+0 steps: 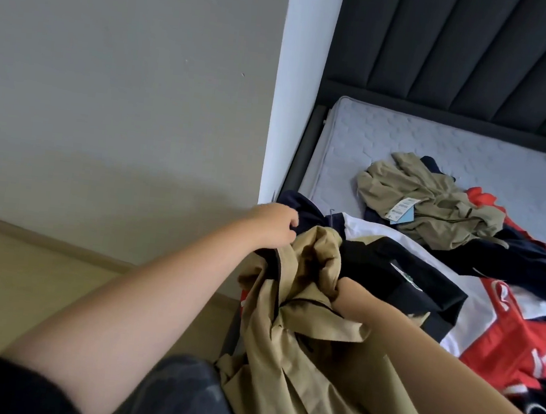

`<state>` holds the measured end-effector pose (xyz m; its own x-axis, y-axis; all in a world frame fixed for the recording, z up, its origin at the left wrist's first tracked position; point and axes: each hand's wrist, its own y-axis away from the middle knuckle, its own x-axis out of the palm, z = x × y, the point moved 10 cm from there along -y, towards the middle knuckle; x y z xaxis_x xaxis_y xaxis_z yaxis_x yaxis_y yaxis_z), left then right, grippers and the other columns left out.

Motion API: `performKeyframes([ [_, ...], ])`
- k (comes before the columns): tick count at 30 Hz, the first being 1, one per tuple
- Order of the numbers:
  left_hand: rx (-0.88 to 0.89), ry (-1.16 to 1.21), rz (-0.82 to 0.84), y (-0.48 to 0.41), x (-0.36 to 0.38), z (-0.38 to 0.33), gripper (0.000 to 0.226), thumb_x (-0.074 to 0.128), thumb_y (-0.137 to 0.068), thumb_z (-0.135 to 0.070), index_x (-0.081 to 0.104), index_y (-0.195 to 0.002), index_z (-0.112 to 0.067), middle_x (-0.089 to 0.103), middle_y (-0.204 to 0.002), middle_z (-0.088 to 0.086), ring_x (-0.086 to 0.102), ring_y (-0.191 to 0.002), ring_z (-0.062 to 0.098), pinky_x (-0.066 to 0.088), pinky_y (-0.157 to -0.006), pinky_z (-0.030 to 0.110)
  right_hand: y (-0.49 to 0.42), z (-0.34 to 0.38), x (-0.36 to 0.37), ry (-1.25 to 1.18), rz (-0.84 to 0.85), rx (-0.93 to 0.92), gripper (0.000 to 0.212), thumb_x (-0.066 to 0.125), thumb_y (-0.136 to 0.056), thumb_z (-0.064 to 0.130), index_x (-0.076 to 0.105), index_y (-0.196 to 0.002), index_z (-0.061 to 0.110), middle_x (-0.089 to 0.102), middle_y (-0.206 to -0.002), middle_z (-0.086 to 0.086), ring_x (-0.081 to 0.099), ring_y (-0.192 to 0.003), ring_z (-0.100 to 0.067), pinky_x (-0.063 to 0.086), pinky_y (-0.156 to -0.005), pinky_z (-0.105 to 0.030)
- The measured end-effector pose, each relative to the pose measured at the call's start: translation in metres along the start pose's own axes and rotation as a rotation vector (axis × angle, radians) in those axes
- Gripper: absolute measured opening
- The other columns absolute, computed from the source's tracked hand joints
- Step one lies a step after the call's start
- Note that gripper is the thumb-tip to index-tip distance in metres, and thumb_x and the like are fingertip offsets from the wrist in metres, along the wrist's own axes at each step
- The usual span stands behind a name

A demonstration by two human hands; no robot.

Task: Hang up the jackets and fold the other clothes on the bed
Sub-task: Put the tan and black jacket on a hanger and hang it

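I see the tan jacket (pixel 301 344) bunched up and raised at the near edge of the bed (pixel 390 138), dark lining showing. Behind it a crumpled khaki garment (pixel 433 203) with tags lies on a spread of black-and-white and red clothes (pixel 504 332).

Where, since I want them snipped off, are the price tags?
In the head view, right of centre, the price tags lie on the crumpled khaki garment on the mattress, beyond the black jacket.
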<state>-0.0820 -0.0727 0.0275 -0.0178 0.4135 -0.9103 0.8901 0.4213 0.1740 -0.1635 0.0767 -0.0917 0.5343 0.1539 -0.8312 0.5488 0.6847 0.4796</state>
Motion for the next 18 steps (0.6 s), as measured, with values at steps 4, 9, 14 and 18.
performKeyframes([
  [4, 0.014, -0.2, 0.274, 0.008, 0.072, 0.008, 0.036, 0.05, -0.089, -0.031, 0.051, -0.122, -0.016, 0.058, -0.122, 0.007, 0.055, -0.103, 0.026, 0.044, -0.078, 0.032, 0.007, 0.007, -0.01, 0.094, 0.055, -0.001, 0.01, 0.054, -0.086, 0.014, 0.053, -0.077, 0.018, 0.055, -0.079, 0.001, 0.053, -0.074, -0.015, 0.043, -0.067, -0.025],
  [9, -0.2, -0.198, 0.42, 0.031, 0.13, 0.064, 0.046, 0.052, -0.087, -0.021, 0.048, -0.132, -0.012, 0.056, -0.123, 0.011, 0.058, -0.099, 0.027, 0.051, -0.081, 0.033, 0.023, 0.004, -0.06, 0.245, -0.258, 0.125, 0.005, 0.053, -0.083, 0.021, 0.056, -0.085, 0.018, 0.058, -0.089, -0.001, 0.055, -0.086, -0.023, 0.042, -0.08, -0.036],
  [14, -0.214, -0.044, 0.267, 0.027, 0.112, 0.061, 0.027, 0.051, -0.08, -0.015, 0.059, -0.106, -0.014, 0.06, -0.104, 0.007, 0.06, -0.092, 0.027, 0.054, -0.081, 0.038, 0.027, 0.026, -0.089, 0.172, -0.538, -0.052, 0.064, 0.06, -0.077, 0.024, 0.034, -0.136, 0.018, 0.048, -0.126, -0.008, 0.044, -0.119, -0.031, 0.033, -0.103, -0.046],
  [18, -0.148, -0.006, 0.314, 0.022, 0.107, 0.043, 0.012, 0.059, -0.077, -0.014, 0.047, -0.074, -0.019, 0.052, -0.079, 0.001, 0.053, -0.07, 0.02, 0.042, -0.053, 0.027, 0.019, 0.048, -0.086, -0.257, -0.499, -0.125, 0.082, 0.062, -0.081, 0.021, 0.015, -0.149, 0.019, 0.046, -0.131, -0.01, 0.048, -0.118, -0.031, 0.044, -0.095, -0.041],
])
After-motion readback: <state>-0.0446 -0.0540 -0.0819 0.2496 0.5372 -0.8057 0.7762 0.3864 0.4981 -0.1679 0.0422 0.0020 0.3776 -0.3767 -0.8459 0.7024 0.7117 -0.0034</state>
